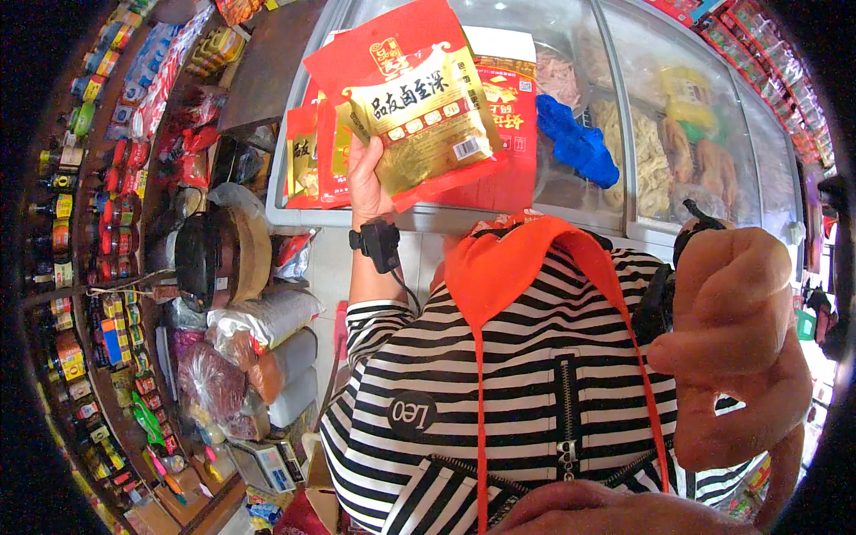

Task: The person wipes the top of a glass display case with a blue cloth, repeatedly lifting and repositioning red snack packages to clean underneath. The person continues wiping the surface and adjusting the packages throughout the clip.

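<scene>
My left hand [369, 175] grips the lower left edge of a red and gold foil food packet [438, 150]. The packet bears writing and a barcode, and is raised over a chest freezer [414, 218]. Behind it, similar red packets [302, 144] and a red printed box or bag [518, 140] lie on the freezer's glass top. A crumpled blue plastic item [578, 142] rests to their right. Close to the camera, my right hand [732, 334] is raised with its fingers curled; I see nothing in it. Both wrists have black straps.
Shelves of jars and bottles [120, 221] line the left side. Below them stand a round black appliance [204, 257], a white sack [267, 317], plastic containers [294, 374] and a scale [267, 468]. Noodle-like food [632, 157] shows through the freezer glass. Hanging packets [776, 73] are at far right.
</scene>
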`<state>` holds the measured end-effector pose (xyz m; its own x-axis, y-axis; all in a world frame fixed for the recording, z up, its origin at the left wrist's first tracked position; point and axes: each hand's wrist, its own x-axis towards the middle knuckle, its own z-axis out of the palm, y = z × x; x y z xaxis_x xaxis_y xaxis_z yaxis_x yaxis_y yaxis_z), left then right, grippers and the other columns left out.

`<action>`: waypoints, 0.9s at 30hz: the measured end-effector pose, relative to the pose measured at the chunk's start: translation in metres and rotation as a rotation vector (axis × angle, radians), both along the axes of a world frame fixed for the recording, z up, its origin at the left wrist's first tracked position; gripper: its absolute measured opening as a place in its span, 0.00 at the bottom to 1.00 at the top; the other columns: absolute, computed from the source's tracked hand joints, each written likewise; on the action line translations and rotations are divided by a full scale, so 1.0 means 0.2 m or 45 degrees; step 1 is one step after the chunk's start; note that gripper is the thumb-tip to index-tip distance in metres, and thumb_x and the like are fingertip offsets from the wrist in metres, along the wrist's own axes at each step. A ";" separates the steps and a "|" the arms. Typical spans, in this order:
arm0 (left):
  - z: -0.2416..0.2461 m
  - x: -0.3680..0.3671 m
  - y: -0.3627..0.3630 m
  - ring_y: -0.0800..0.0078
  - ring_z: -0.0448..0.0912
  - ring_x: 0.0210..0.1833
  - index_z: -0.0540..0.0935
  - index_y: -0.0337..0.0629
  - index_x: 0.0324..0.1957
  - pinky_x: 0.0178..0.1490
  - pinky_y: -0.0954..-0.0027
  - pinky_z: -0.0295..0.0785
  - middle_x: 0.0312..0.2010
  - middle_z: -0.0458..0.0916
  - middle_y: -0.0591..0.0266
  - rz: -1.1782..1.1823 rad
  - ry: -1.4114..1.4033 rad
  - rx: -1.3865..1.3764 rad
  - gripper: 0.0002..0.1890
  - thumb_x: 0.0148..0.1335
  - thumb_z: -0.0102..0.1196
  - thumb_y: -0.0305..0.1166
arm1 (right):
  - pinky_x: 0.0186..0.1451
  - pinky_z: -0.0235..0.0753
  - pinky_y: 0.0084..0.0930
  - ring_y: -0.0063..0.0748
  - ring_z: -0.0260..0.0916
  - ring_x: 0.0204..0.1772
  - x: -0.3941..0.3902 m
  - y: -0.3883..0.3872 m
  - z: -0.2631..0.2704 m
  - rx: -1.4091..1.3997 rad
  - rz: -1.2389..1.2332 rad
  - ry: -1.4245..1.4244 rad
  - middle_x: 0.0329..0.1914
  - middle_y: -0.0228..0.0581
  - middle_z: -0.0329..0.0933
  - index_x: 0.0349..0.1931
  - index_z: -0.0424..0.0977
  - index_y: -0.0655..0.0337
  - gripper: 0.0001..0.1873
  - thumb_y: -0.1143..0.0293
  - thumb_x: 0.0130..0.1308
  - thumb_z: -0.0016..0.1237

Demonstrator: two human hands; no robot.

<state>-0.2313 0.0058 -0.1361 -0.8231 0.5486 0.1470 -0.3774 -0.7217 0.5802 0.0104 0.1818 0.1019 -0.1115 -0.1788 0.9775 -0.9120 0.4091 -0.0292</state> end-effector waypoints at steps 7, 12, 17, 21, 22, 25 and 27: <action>0.05 0.06 0.00 0.61 0.75 0.65 0.65 0.43 0.70 0.68 0.55 0.71 0.64 0.74 0.57 0.031 0.030 0.010 0.26 0.71 0.48 0.25 | 0.35 0.56 0.25 0.15 0.73 0.28 0.01 0.00 -0.05 0.030 0.031 0.018 0.45 0.06 0.75 0.63 0.69 0.19 0.22 0.55 0.70 0.52; 0.04 0.09 -0.02 0.63 0.75 0.65 0.67 0.43 0.69 0.68 0.57 0.71 0.63 0.75 0.58 0.129 -0.002 -0.066 0.25 0.71 0.50 0.26 | 0.36 0.57 0.26 0.18 0.75 0.29 0.02 0.03 -0.02 0.102 0.146 -0.087 0.46 0.10 0.76 0.64 0.68 0.20 0.25 0.58 0.69 0.55; 0.08 0.12 -0.02 0.65 0.76 0.63 0.68 0.43 0.68 0.67 0.58 0.72 0.62 0.76 0.58 0.146 0.087 -0.074 0.23 0.71 0.50 0.25 | 0.37 0.58 0.29 0.21 0.76 0.29 -0.01 0.06 0.00 0.227 0.280 -0.126 0.47 0.14 0.76 0.64 0.68 0.21 0.25 0.61 0.70 0.55; 0.12 0.17 -0.01 0.65 0.77 0.62 0.68 0.42 0.67 0.66 0.58 0.73 0.62 0.76 0.58 0.131 0.093 -0.014 0.23 0.71 0.50 0.25 | 0.37 0.59 0.29 0.20 0.75 0.29 0.03 0.07 0.00 0.181 0.214 -0.059 0.47 0.13 0.76 0.64 0.68 0.21 0.25 0.61 0.70 0.55; 0.13 0.18 -0.01 0.65 0.77 0.62 0.68 0.42 0.67 0.66 0.58 0.73 0.62 0.76 0.58 0.134 0.098 -0.002 0.23 0.71 0.50 0.25 | 0.38 0.59 0.29 0.20 0.75 0.29 0.05 0.07 0.00 0.165 0.180 -0.026 0.47 0.12 0.75 0.65 0.68 0.21 0.25 0.61 0.70 0.54; 0.15 0.19 0.00 0.65 0.77 0.63 0.67 0.42 0.68 0.67 0.58 0.72 0.62 0.76 0.58 0.152 0.091 -0.013 0.24 0.71 0.50 0.24 | 0.38 0.59 0.29 0.19 0.74 0.28 0.09 0.07 0.00 0.112 0.095 0.005 0.47 0.11 0.75 0.65 0.67 0.21 0.25 0.60 0.71 0.53; 0.16 0.19 0.01 0.65 0.76 0.63 0.67 0.42 0.68 0.68 0.59 0.71 0.62 0.76 0.58 0.159 0.099 -0.032 0.24 0.71 0.50 0.24 | 0.38 0.59 0.28 0.18 0.74 0.28 0.10 0.07 -0.01 0.104 0.056 0.004 0.47 0.10 0.75 0.65 0.67 0.21 0.25 0.60 0.71 0.53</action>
